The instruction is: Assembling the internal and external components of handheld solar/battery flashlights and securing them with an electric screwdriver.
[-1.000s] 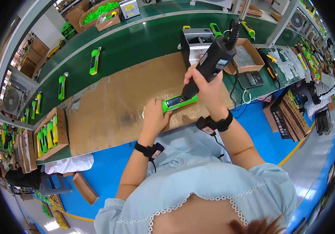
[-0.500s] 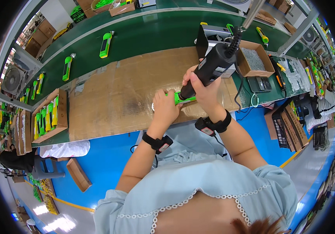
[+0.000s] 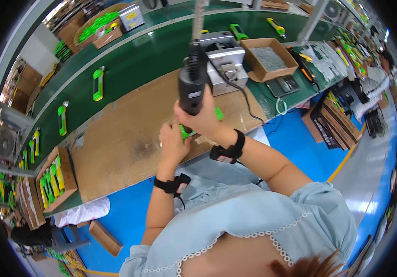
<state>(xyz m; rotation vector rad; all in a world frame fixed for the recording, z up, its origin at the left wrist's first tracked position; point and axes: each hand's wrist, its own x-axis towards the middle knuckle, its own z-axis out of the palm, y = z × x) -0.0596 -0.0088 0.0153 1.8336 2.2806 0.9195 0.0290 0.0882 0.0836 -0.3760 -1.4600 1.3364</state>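
Note:
My right hand (image 3: pixel 202 115) is wrapped round a black electric screwdriver (image 3: pixel 192 92), which hangs nearly upright from a coiled spring with its lower end down at the work. Just to its left, my left hand (image 3: pixel 173 142) is closed on a green handheld lamp-like device (image 3: pixel 219 113) resting on the cardboard sheet (image 3: pixel 129 124). Both hands and the screwdriver cover most of the device; its green body shows beside my left fingers and to the right of my right hand. The screwdriver's tip is hidden.
Beyond my right hand stand a silver box-shaped machine (image 3: pixel 228 69), an open carton of small metal parts (image 3: pixel 272 74) and a dark flat device (image 3: pixel 283 86). More green devices (image 3: pixel 98 85) lie along the green bench. A carton (image 3: pixel 69 177) at left holds several green and yellow ones.
The view has turned, shifting the bench in the picture. The screwdriver has gone from leaning right to nearly upright. Both hands keep their grips.

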